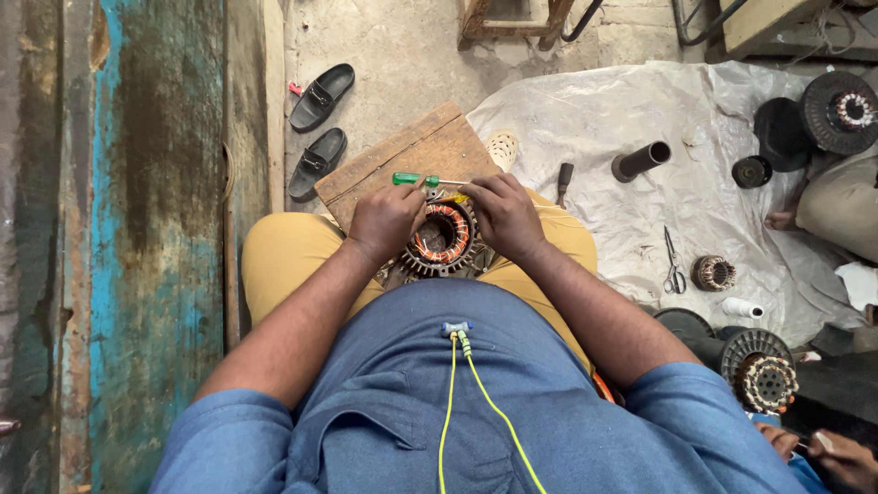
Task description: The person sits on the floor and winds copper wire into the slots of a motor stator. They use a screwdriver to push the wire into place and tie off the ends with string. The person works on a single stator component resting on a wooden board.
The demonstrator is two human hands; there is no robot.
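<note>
Both hands on the stator [441,240] in the lap — left hand [386,220] grips its rim. Right hand [502,215] pinches a screwdriver [422,180] over the copper windings, board [412,160] just beyond.

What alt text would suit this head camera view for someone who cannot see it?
Seen from above, a seated person's left hand and right hand grip a copper-wound motor stator resting on their lap, with a green-handled screwdriver on a wooden board just beyond. Scissors lie on a white sheet to the right.
</note>
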